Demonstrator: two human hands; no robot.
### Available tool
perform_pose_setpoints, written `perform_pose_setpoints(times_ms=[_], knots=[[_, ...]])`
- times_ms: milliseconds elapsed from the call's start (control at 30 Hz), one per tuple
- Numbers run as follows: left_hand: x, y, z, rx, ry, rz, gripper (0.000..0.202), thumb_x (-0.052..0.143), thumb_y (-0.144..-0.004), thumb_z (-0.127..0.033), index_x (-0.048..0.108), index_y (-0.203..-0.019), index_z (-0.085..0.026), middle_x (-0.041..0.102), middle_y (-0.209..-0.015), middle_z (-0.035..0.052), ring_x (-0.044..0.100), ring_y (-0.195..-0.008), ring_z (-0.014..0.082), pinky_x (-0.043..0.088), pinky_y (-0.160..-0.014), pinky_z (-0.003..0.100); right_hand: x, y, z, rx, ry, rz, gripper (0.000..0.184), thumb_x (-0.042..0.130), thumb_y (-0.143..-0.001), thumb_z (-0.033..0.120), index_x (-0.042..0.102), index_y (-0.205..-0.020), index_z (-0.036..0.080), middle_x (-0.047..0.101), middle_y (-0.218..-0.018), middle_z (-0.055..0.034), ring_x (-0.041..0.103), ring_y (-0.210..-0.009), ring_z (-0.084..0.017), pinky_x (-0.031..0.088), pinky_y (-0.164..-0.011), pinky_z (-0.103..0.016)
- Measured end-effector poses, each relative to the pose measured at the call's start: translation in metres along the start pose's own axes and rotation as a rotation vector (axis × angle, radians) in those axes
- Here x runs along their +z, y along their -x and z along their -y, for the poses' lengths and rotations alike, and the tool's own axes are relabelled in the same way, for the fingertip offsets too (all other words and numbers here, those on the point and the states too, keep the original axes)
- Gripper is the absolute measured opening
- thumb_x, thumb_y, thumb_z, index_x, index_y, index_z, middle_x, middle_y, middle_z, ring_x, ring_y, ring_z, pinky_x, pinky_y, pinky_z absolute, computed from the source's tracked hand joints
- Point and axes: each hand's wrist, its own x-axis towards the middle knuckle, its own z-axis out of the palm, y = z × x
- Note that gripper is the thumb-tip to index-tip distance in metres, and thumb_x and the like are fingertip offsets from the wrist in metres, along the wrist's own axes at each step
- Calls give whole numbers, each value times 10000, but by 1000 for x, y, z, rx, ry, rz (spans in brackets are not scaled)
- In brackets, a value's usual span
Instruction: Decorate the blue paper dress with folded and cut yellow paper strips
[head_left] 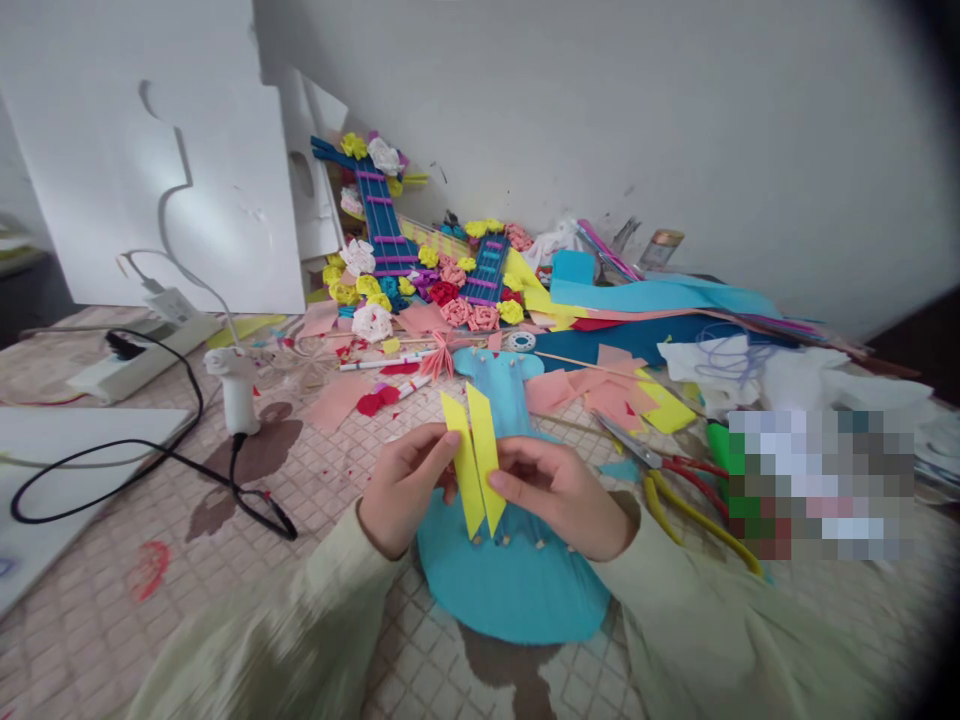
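Note:
Between thumb and fingers, my left hand (pixel 409 483) pinches a yellow paper strip (pixel 463 470) with slanted ends. A second, similar yellow strip (pixel 486 460) is pinched in my right hand (pixel 570 495). The two strips stand side by side, nearly parallel, with a narrow gap between them. Below and behind them lies a blue instrument-shaped paper craft (pixel 514 600) with a rounded body, a lighter neck and small pegs. My hands and the strips cover its middle part.
A white glue gun (pixel 236 390) stands at left near a power strip (pixel 142 355) and black cable. Scissors (pixel 637 445) and yellow-handled pliers (pixel 675 515) lie at right. Paper flowers (pixel 454 290) and decorated crafts stand along the wall. Pink paper pieces (pixel 592 385) are scattered about.

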Motion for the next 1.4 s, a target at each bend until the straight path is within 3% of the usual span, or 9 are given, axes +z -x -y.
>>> perform_pose_setpoints(times_ms=[600,867,1200,1400], knots=[[-3,3,2,70,-262,118,247,494,-794,-385,602,-816,-164,528,-631,-13,447,-430,78,378,-396,212,4,1,3,-16,191,-6,201,574,-747,265,616,-911,157,577,-660,-1,529,-613,-126,435,-585,-261],[4,6,2,61,-206,137,220,514,-782,-367,591,-796,-162,532,-579,-19,469,-418,81,387,-392,208,5,2,2,21,186,25,243,582,-723,179,611,-963,152,630,-689,-22,550,-611,-132,448,-605,-279],[3,4,2,21,-63,12,216,573,-733,-368,556,-717,-154,523,-557,-30,475,-417,78,381,-378,197,6,4,-3,-7,135,-81,245,614,-701,261,591,-928,171,637,-686,-12,584,-622,-136,474,-611,-287],[5,3,3,14,-13,11,212,589,-721,-361,562,-706,-151,523,-570,-33,484,-432,79,397,-379,194,7,3,-4,-2,122,-95,250,637,-675,254,584,-907,175,624,-649,6,572,-595,-127,475,-603,-282]])
